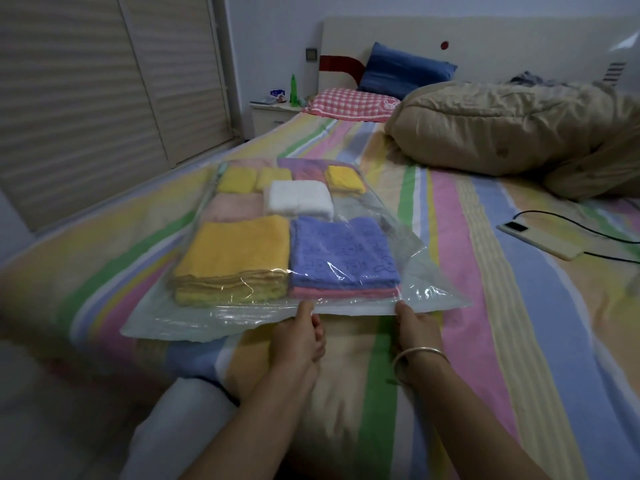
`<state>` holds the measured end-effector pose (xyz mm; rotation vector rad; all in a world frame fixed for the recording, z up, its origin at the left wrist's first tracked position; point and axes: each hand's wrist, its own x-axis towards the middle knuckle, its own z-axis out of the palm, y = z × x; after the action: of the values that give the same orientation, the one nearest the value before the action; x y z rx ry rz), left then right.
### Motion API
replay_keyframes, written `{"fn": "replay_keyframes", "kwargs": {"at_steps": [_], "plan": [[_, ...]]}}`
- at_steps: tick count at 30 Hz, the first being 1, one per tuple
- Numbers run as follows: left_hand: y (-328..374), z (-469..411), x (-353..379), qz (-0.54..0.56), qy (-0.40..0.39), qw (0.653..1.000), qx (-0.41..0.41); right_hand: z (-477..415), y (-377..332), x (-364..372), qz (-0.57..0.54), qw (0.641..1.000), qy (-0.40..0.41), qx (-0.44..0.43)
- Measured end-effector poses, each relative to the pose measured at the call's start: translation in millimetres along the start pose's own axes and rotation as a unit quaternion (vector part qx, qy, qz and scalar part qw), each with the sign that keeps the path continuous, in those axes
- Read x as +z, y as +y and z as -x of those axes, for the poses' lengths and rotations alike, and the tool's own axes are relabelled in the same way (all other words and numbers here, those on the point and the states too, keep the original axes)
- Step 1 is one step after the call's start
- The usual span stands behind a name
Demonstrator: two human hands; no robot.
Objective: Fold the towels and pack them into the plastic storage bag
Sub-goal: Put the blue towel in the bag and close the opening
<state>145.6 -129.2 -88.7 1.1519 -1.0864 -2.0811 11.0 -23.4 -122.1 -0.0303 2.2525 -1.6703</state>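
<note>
Towels [235, 251] folded, packed inside bag [173, 322]. We pinch bag's near edge with left grip [301, 336], right grip [414, 329]. Remaining: sealing mouth, we judge.

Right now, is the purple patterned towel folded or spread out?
Folded: the purple patterned towel lies as a compact rectangle with layered edges, on a pink towel inside the clear plastic storage bag.

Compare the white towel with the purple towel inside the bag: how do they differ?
The white towel is plain; the purple towel bears an embossed animal pattern. The white towel sits mid-bag; the purple towel lies at the near end, atop a pink towel. Both are folded inside the plastic storage bag.
</note>
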Motion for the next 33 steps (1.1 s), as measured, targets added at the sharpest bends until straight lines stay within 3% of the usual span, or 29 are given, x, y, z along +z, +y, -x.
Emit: {"fn": "replay_keyframes", "kwargs": {"at_steps": [12,18,20,25,28,33], "plan": [[28.8,-9.0,-85.2,-0.045,0.084,0.995,0.032,6.1,2.8,3.7,-0.041,0.999,0.033,0.01],[27.5,-15.1,-99.2,-0.015,0.075,0.996,0.044,23.4,-8.0,12.9,-0.026,0.998,0.052,0.018],[24.7,-17.2,-98.3,0.001,0.065,0.997,0.041,43.7,-15.4,30.1,-0.05,0.997,0.01,0.051],[22.0,-15.5,-98.9,-0.004,0.045,0.998,0.048,100.7,-30.4,110.4,-0.085,0.971,-0.211,0.08],[24.0,-14.4,-101.0,-0.027,0.063,0.997,0.044,105.8,-30.9,144.0,-0.008,0.982,-0.189,0.02],[24.9,-19.0,-111.5,-0.014,0.062,0.997,0.043,99.4,-18.5,149.2,0.017,0.989,-0.146,0.005]]}}
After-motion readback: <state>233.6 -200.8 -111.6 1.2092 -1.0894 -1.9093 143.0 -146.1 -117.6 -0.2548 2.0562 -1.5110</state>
